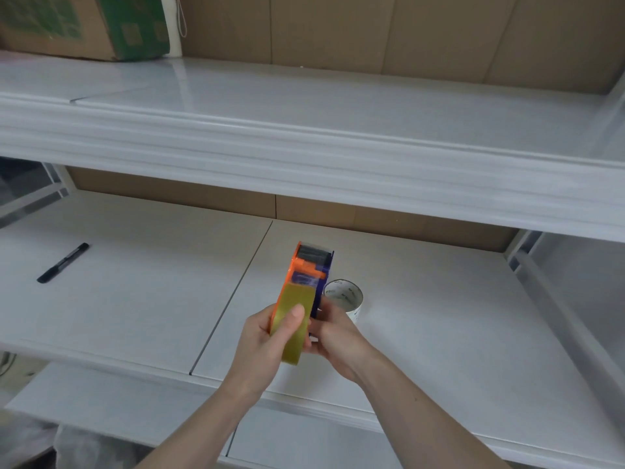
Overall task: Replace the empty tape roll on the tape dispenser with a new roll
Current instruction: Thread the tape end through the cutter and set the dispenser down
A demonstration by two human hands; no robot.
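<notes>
Over lower shelf (135,299), both hands up w/ tape dispenser (309,265) held edge-on, nose pointing away. Left hand (267,336) wrapped round new roll (292,319), thumb pressed flat on yellow-brown tape face, fingers behind orange side plate; prob. steadying roll on hub so it can't slip off. Right hand (333,336) closed on blue side, fingertips hidden behind frame, so exact grip can't tell; looks like bracing body against left's push. New roll appears seated between side plates, tape end not clearly threaded to front roller, too blurred to confirm. Empty core (345,296) standing on end on shelf just behind right hand, apart from dispenser; parked there out of way. Black marker (62,263) lying well off left, not involved. Cardboard box (81,25) on upper shelf (304,106). Judgement: swap mostly done, threading likely remaining.
</notes>
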